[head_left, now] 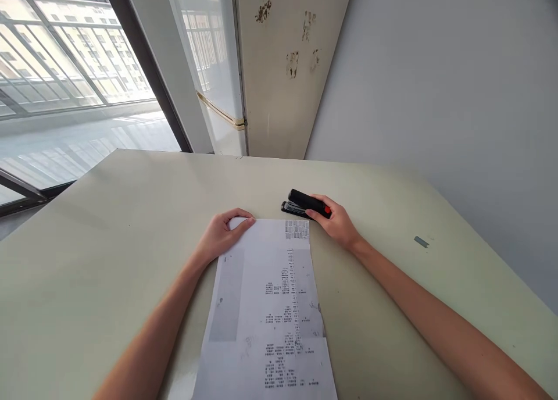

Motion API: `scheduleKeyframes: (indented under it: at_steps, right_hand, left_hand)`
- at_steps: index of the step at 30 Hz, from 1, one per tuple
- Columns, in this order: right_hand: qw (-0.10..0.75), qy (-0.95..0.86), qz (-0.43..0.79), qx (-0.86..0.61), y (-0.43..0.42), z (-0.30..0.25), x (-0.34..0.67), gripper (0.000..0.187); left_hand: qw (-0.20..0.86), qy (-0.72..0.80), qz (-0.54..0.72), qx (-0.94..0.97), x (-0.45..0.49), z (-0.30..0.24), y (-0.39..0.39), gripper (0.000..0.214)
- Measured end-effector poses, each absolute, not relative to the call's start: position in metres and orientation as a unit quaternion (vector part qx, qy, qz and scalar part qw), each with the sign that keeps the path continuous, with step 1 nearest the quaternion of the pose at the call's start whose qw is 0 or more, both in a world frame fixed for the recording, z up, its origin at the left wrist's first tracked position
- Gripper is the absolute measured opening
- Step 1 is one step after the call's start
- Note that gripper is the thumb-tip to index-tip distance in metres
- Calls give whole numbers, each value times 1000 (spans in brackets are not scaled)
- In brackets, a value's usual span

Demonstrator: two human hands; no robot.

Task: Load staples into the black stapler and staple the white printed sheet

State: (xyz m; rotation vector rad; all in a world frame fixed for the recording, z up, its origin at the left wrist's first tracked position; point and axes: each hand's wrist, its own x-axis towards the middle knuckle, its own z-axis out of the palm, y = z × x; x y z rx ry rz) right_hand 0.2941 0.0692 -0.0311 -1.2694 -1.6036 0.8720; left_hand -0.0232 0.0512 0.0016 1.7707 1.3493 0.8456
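Note:
Printed paper sheets (257,284) lie lengthwise on the table, running off the bottom of the view. My left hand (226,231) pinches their far left corner, thumb on top and fingers at the edge. A black stapler (307,201) with a red patch at its rear is gripped in my right hand (337,222). Its jaws are apart and point left, just beyond the far right corner of the paper. Whether the stapler touches the paper's edge I cannot tell.
The pale table (131,225) stretches out on both sides. A small grey strip (421,242) lies on it to the right. Behind the table stand a refrigerator (279,97) with worn marks, a grey wall (436,86) and a window (74,57) at left.

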Motion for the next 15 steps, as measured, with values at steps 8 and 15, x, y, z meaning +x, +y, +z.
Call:
scheduleKeyframes:
  at_steps: [8,15]
  right_hand:
    - [395,-652,378,-526,30,-24,321,40]
    - [399,-675,387,-486,1,-13,316,39]
  left_hand:
    - [386,527,336,679,-18,11,47,41]
    - [421,511,349,664,-9,17,42,43]
